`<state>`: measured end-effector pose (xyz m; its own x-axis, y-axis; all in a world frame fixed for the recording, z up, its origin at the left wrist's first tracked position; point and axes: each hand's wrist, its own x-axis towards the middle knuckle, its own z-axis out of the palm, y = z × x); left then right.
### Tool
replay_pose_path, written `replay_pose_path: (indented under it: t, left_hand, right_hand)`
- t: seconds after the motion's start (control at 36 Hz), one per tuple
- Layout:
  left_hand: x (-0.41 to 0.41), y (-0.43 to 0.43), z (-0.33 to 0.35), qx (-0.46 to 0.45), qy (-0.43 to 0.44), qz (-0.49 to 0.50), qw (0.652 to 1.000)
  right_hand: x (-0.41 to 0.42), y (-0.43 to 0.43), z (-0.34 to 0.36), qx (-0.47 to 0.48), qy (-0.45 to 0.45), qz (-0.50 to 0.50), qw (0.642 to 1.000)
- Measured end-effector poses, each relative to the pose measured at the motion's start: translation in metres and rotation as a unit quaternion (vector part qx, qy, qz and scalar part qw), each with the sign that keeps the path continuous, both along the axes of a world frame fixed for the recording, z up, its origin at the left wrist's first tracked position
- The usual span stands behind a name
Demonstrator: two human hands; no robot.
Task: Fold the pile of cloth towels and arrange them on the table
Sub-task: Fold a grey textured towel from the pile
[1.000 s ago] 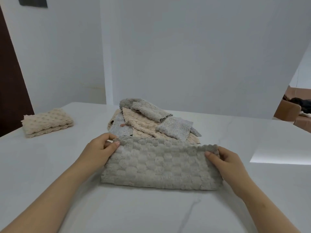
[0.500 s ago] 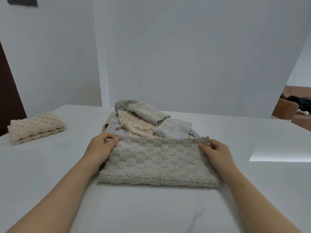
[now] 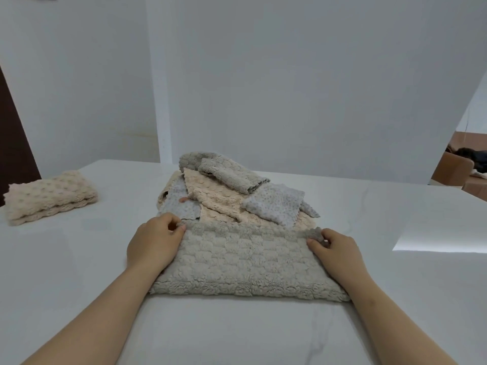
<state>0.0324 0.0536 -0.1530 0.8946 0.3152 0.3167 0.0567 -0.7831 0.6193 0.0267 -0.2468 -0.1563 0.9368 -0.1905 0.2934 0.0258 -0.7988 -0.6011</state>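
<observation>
Nearest the camera, two bare forearms reach out over a white table with faint grey veins. Between them a grey towel lies flat on the tabletop, folded into a wide rectangle. Its doubled near edge is thick and fluffy. The cloth is plush, raised in a checker pattern of soft little blocks, and the far edge is scalloped.

The left hand rests palm down on the towel's left end. Its fingers are curled close together and meet the thumb, pinching the far left corner. The right hand lies on the right end in the same way, with its thumb and bent forefinger pinching the far right corner and the other fingers tucked in beside them.

Just beyond the towel's far edge, touching it, sits the pile of unfolded towels. A beige cloth is spread low in the heap. One pale speckled cloth lies at the left and another at the right. A crumpled grey cloth is draped over the top at the back. A small pink tab shows on the left speckled cloth; it is too small to tell whether it carries writing.

Well apart to the left, near the table's edge, lies a folded beige towel with a bobbled surface. Behind the table stand plain white walls, with a dark brown door at the far left and brown boxes at the far right.
</observation>
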Motion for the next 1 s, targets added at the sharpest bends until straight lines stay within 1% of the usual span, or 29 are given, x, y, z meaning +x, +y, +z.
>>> replay_pose_path:
  t: [0.08, 0.14, 0.31, 0.36, 0.5, 0.61, 0.69, 0.81, 0.89, 1.0]
  left_hand:
    - [0.001, -0.002, -0.003, 0.075, 0.033, 0.004, 0.997]
    - [0.002, -0.002, -0.003, 0.104, 0.060, 0.006, 0.993]
    - [0.004, -0.002, 0.000, 0.100, 0.084, -0.010, 0.991]
    - [0.003, -0.001, 0.000, 0.084, 0.085, -0.023, 0.993]
    - [0.000, 0.000, 0.009, -0.034, 0.033, -0.060, 0.997]
    - [-0.002, 0.002, 0.018, -0.146, -0.004, -0.047, 0.988]
    - [-0.003, 0.005, 0.026, -0.234, -0.022, -0.065, 0.970]
    - [-0.006, 0.010, 0.040, -0.352, -0.046, -0.100, 0.930]
    - [-0.010, 0.011, 0.049, -0.407, -0.067, -0.116, 0.903]
    - [-0.013, 0.011, 0.056, -0.438, -0.097, -0.127, 0.885]
  right_hand:
    - [-0.001, 0.002, 0.001, -0.065, 0.036, 0.003, 0.997]
    - [-0.001, 0.003, 0.003, -0.078, 0.048, 0.007, 0.996]
    - [-0.002, 0.004, 0.004, -0.076, 0.044, 0.019, 0.996]
    - [-0.003, 0.004, 0.004, -0.064, 0.045, 0.023, 0.997]
    - [-0.008, 0.005, 0.009, 0.029, 0.012, 0.053, 0.998]
    - [-0.009, 0.004, 0.010, 0.167, -0.008, 0.057, 0.984]
    - [-0.012, 0.004, 0.016, 0.277, -0.037, 0.068, 0.958]
    - [-0.017, 0.005, 0.034, 0.396, -0.065, 0.080, 0.912]
    - [-0.017, 0.003, 0.042, 0.439, -0.076, 0.089, 0.891]
    - [-0.018, 0.004, 0.049, 0.478, -0.095, 0.107, 0.867]
